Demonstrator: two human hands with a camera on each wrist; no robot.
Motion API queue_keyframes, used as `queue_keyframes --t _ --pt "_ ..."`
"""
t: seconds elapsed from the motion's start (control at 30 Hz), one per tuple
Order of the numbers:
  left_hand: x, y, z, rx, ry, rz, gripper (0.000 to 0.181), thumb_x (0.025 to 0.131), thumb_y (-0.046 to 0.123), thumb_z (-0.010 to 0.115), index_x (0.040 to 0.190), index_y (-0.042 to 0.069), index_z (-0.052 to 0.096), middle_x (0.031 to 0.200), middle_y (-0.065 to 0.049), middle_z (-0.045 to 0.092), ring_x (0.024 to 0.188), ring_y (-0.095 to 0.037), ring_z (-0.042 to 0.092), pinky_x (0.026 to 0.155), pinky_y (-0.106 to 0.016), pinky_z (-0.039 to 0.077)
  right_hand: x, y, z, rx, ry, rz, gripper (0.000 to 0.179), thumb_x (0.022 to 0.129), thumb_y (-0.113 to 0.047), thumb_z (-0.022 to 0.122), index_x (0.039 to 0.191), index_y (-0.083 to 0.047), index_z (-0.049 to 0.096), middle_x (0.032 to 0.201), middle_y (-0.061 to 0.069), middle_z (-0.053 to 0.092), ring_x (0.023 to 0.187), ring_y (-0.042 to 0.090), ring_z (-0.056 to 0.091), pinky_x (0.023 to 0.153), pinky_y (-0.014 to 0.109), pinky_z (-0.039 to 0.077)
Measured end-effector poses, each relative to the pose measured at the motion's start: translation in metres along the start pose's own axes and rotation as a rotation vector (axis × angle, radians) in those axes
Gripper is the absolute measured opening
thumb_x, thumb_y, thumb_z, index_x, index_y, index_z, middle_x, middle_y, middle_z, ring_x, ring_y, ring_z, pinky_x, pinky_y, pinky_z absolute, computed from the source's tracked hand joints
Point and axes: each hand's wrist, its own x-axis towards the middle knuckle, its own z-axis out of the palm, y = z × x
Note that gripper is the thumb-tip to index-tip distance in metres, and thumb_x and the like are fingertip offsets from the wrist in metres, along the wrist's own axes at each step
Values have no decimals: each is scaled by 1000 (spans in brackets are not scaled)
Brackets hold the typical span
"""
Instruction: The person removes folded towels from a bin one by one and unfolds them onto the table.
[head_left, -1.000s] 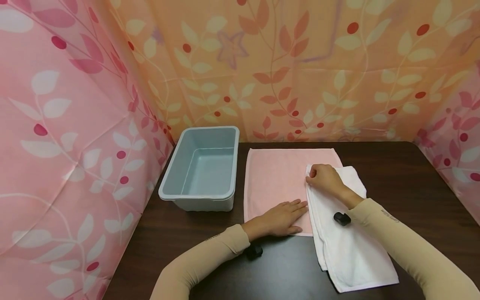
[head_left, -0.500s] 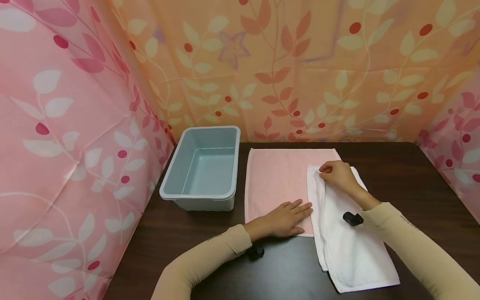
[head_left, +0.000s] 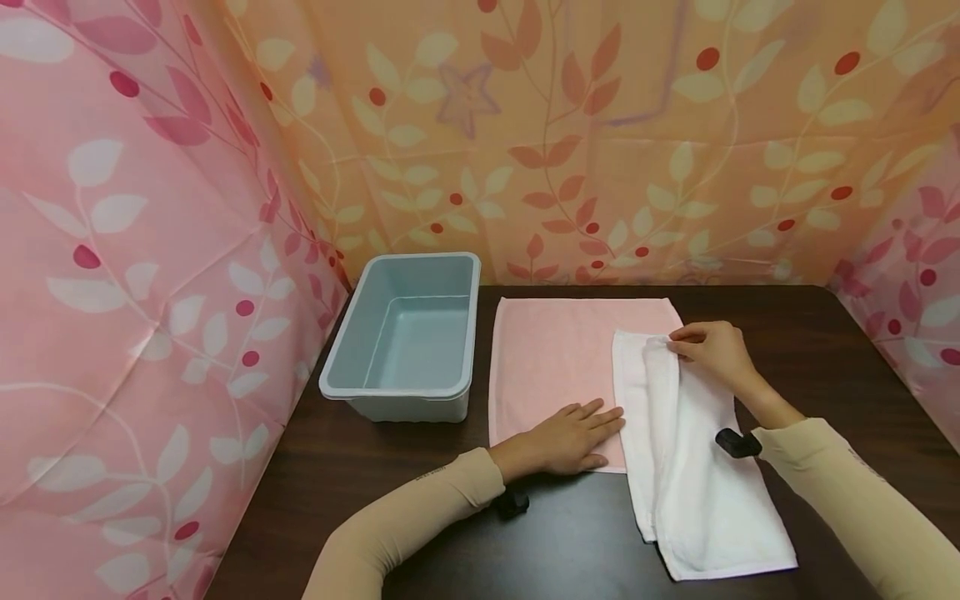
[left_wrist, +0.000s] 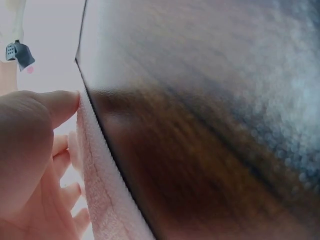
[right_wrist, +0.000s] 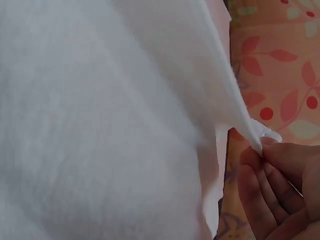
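A pink towel (head_left: 555, 358) lies flat on the table, and a white towel (head_left: 720, 500) overlaps its right part. My right hand (head_left: 712, 354) pinches the white towel's far edge between thumb and fingers, lifting a fold of it. In the right wrist view that white cloth (right_wrist: 100, 120) stretches to the pinching fingertips (right_wrist: 270, 142). My left hand (head_left: 566, 437) rests on the pink towel with fingers spread, their tips at the white towel's left edge. The left wrist view shows the thumb (left_wrist: 62, 105) at the pink towel's near edge (left_wrist: 115, 200).
A grey-blue plastic basin (head_left: 420, 333) stands on the dark wooden table (head_left: 795, 342), left of the pink towel. Patterned curtains (head_left: 555, 167) hang behind the table and along both sides.
My right hand has moved to the right, drawing the white towel's upper layer with it and baring more of the layer below. My left hand stays nearly in place on the pink towel.
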Motion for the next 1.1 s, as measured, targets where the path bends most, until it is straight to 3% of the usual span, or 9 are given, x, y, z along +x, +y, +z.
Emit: queue_keyframes --t 0.2,0.43,0.67,0.9,1.1 --pt "0 0 0 11 -8 -6 66 104 46 42 160 21 18 168 7 15 157 -18 14 124 -35 25 -6 13 -24 -40 -5 60 30 87 -23 76 103 3 75 88 24 76 58 -1 67 52 16 51" --pt "2 -1 4 8 -11 -9 66 104 47 40 160 22 16 168 8 14 157 -18 13 125 -35 24 -10 36 -57 -102 11 102 39 89 -31 74 108 3 73 84 22 76 58 3 68 54 11 47" --pt "3 -2 5 0 -13 -9 66 104 47 41 160 22 16 168 7 13 157 -18 12 125 -35 22 -10 63 -86 -226 37 132 45 89 -38 73 107 3 73 79 19 76 55 2 62 56 21 44" --pt "2 -3 4 -20 -19 1 67 104 46 41 160 22 15 169 7 12 157 -18 10 126 -36 21 -8 99 -105 -305 -14 133 35 92 -27 71 102 6 73 90 29 72 65 23 64 60 43 50" --pt "2 -3 4 -4 -9 -1 66 104 47 40 160 22 15 168 8 12 157 -18 12 125 -35 22 -6 117 -115 -353 -53 126 23 90 -15 71 94 8 72 80 25 71 63 22 61 54 32 48"
